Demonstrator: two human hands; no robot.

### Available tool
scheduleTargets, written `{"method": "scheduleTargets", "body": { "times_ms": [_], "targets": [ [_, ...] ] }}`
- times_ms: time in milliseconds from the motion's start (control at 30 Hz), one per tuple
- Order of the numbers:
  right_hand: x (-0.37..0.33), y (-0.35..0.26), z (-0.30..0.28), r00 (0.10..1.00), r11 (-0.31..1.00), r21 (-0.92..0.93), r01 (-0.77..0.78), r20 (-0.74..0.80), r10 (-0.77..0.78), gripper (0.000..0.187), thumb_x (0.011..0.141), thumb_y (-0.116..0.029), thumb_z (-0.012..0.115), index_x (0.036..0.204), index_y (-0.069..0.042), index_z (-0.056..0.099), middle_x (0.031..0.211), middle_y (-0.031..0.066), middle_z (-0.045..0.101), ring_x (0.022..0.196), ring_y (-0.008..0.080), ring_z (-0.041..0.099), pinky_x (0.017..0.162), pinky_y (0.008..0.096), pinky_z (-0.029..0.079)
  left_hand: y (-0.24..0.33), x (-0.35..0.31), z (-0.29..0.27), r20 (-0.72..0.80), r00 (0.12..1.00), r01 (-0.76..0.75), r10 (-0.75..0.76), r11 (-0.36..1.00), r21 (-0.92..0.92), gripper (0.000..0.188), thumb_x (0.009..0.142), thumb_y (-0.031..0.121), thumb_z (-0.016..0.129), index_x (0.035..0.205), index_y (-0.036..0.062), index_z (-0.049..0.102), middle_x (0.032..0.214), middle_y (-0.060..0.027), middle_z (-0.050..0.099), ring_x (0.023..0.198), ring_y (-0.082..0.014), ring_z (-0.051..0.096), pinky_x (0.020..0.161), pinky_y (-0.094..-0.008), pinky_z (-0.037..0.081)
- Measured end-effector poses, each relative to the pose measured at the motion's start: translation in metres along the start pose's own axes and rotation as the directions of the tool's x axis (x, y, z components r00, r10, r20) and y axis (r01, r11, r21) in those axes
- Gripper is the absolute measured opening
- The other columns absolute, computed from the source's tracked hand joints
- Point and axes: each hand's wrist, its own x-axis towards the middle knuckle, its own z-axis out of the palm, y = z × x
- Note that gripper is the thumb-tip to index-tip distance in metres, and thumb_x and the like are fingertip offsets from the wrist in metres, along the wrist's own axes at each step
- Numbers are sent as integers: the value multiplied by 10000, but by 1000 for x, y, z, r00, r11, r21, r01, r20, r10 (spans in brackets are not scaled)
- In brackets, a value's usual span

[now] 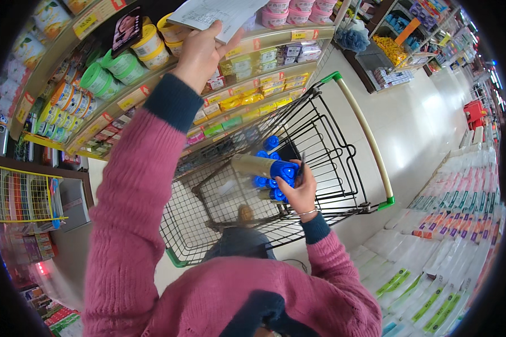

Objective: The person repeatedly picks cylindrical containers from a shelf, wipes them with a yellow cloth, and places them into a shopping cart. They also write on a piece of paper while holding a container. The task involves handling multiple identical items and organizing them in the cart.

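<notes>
At the upper shelf, my left hand (pixel 202 53) is closed on the edge of a white paper pad (pixel 208 16) with faint writing. My right hand (pixel 299 194) grips a bottle (pixel 256 165) by its blue cap end, over the shopping cart (pixel 371 143). The bottle lies tilted sideways, its pale body pointing left. A thin dark stick-like thing, perhaps a pen, shows by the right fingertips. Several more blue-capped bottles (pixel 271 142) are inside the cart, partly hidden behind the held one.
Shelves with green tubs (pixel 98 78), yellow tubs (pixel 150 45), pink tubs (pixel 274 17) and boxed soaps run along the far left. White packs (pixel 455 224) are stacked at right. A yellow wire basket (pixel 22 194) stands at left. Tiled floor (pixel 421 121) shows beyond the cart.
</notes>
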Motion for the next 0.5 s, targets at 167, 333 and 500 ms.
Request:
{"method": "scheduleTargets", "body": {
  "times_ms": [167, 333, 500],
  "targets": [
    [-42, -15, -17, 995, 999, -17, -44, -86, 43, 553, 708, -61, 842, 1181, 39, 575, 1059, 114, 634, 945, 146, 633, 812, 292, 536, 6, 34, -14, -28, 998, 49, -54, 985, -165, 254, 1021, 64, 488, 1248, -29, 424, 1282, -188, 527, 1166, -359, 590, 992, -455, 573],
    [-90, -22, -41, 979, 987, -68, -145, -153, 133, 559, 703, -55, 836, 1188, 35, 573, 1038, 86, 631, 914, 128, 630, 794, 266, 536, 19, 53, -26, 29, 992, 129, -126, 965, -227, 220, 1007, 46, 502, 1211, -19, 454, 1267, -197, 549, 1141, -373, 604, 928, -478, 598],
    [-124, -36, -68, 948, 971, 11, -239, -215, 236, 550, 726, -44, 826, 1204, 19, 563, 1017, 53, 619, 854, 105, 630, 714, 234, 541, 29, 33, -10, 215, 976, 37, -39, 999, 14, 293, 1047, 145, 468, 1290, -20, 466, 1286, -216, 572, 1162, -322, 616, 927, -352, 577]
  ]
}}
